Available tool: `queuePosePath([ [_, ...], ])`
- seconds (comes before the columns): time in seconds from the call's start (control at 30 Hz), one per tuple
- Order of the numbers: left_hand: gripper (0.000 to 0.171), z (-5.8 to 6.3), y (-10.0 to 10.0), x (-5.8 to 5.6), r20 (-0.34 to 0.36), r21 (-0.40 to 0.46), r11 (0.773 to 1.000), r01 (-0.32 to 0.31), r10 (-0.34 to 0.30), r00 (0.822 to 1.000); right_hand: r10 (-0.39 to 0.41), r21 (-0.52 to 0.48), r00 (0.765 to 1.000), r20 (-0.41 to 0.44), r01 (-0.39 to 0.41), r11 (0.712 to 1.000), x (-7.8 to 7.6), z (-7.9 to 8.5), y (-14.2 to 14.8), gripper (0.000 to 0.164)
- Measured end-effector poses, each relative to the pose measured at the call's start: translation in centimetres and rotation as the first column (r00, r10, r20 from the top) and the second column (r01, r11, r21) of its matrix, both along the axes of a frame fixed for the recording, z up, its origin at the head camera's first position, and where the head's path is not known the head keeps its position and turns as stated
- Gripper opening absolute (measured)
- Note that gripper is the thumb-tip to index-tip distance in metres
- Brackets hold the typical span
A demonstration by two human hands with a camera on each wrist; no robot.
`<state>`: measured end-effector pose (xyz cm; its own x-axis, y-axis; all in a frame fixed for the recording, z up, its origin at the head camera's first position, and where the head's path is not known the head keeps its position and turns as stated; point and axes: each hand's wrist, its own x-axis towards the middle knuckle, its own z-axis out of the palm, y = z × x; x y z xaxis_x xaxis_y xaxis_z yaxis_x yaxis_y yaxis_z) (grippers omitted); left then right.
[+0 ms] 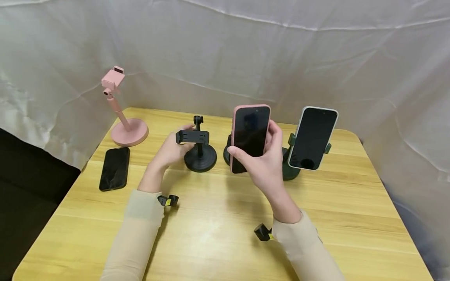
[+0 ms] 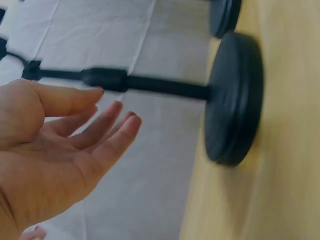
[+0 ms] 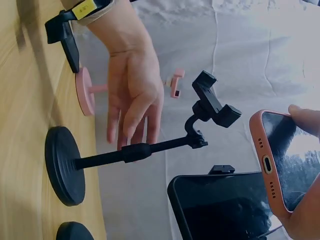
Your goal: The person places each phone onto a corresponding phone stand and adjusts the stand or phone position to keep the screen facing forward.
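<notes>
Right hand grips pink-cased phone, left hand loose beside black stand

Right hand (image 1: 264, 164) has fingers and thumb wrapped round the sides of a rectangular pink-cased smartphone (image 1: 250, 136) with a dark screen, held up above the table. Left hand (image 1: 172, 150) is released, fingers loosely bent, just beside the stem of a matte black round-based phone stand (image 1: 200, 159) with a bare clamp; cannot tell if fingertips touch it.

In the way: the raised phone hides most of a second black round-based stand (image 1: 226, 154) in the head view. Right wrist view shows a black-framed phone (image 3: 220, 207) near a small black clip, cut off by the frame. To the right, a dark green stand (image 1: 291, 171) carries a white-edged phone (image 1: 313, 138), tilted; right hand is close to it. Back left, an upright pink round-based stand (image 1: 129, 132), clamp bare. In front of it, a black smartphone (image 1: 114, 168) lies flat.

Surface: light yellow wood-grain table (image 1: 207, 242), rounded far corners, glossy glare near the front. Room: creased pale grey fabric curtain (image 1: 211, 47) behind and at the sides, dark area at lower left. Beige sleeves, a small black camera at each wrist.
</notes>
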<state>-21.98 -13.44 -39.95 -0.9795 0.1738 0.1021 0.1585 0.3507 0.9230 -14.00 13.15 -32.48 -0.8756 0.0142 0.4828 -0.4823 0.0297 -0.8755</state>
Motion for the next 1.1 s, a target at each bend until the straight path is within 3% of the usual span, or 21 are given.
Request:
queuePosePath([
  [0.1, 0.062, 0.9, -1.1, 0.3, -0.053, 0.120, 0.988, -0.097, 0.104, 0.993, 0.006, -0.002, 1.000, 0.004, -0.006, 1.000, -0.2, -0.1, -0.2, 0.089],
  [0.17, 0.053, 2.0, -1.5, 0.9, -0.107, 0.240, 0.949, -0.206, 0.237, 0.966, 0.014, -0.003, 1.000, -0.001, -0.014, 1.000, -0.3, -0.3, -0.4, 0.089],
  [0.23, 0.040, 3.4, -1.5, 1.9, -0.169, 0.367, 0.879, -0.303, 0.384, 0.908, 0.013, 0.007, 1.000, -0.011, -0.013, 1.000, -0.4, -0.4, -0.5, 0.090],
  [0.3, 0.030, 4.9, -0.9, 3.0, -0.258, 0.456, 0.818, -0.351, 0.499, 0.827, 0.012, 0.022, 1.000, -0.021, -0.012, 1.000, -0.4, -0.5, -0.7, 0.092],
  [0.33, 0.026, 5.6, -0.5, 3.6, -0.310, 0.485, 0.800, -0.354, 0.535, 0.786, 0.011, 0.033, 1.000, -0.026, -0.010, 0.999, -0.4, -0.6, -0.8, 0.093],
  [0.4, 0.021, 6.8, 0.6, 4.8, -0.417, 0.505, 0.799, -0.326, 0.556, 0.719, 0.005, 0.058, 0.999, -0.032, -0.003, 0.998, -0.3, -0.6, -1.0, 0.094],
  [0.43, 0.019, 7.3, 1.3, 5.4, -0.468, 0.504, 0.812, -0.295, 0.544, 0.696, 0.005, 0.067, 0.999, -0.036, -0.003, 0.998, -0.2, -0.6, -1.1, 0.095],
  [0.5, 0.017, 8.0, 2.6, 6.5, -0.554, 0.482, 0.848, -0.221, 0.490, 0.673, 0.002, 0.089, 0.999, -0.044, 0.001, 0.996, -0.2, -0.7, -1.2, 0.096],
  [0.57, 0.016, 8.4, 3.8, 7.4, -0.608, 0.441, 0.885, -0.146, 0.415, 0.677, 0.002, 0.106, 0.998, -0.057, 0.004, 0.994, -0.1, -0.7, -1.4, 0.096],
  [0.67, 0.018, 8.6, 5.2, 8.6, -0.637, 0.358, 0.931, -0.066, 0.295, 0.712, 0.003, 0.138, 0.996, -0.090, 0.010, 0.990, 0.0, -0.8, -1.6, 0.097],
  [0.77, 0.022, 8.5, 6.3, 9.3, -0.632, 0.277, 0.961, -0.022, 0.200, 0.749, 0.009, 0.165, 0.993, -0.115, 0.010, 0.986, 0.2, -1.1, -1.7, 0.097],
  [0.9, 0.033, 8.4, 7.1, 9.8, -0.593, 0.240, 0.971, 0.018, 0.132, 0.794, 0.039, 0.167, 0.990, -0.133, -0.016, 0.986, 0.3, -1.3, -1.9, 0.097],
  [1.1, 0.039, 8.3, 7.4, 9.8, -0.491, 0.299, 0.953, 0.048, 0.111, 0.864, 0.066, 0.141, 0.990, -0.129, -0.047, 0.989, 0.4, -1.3, -2.4, 0.095],
])
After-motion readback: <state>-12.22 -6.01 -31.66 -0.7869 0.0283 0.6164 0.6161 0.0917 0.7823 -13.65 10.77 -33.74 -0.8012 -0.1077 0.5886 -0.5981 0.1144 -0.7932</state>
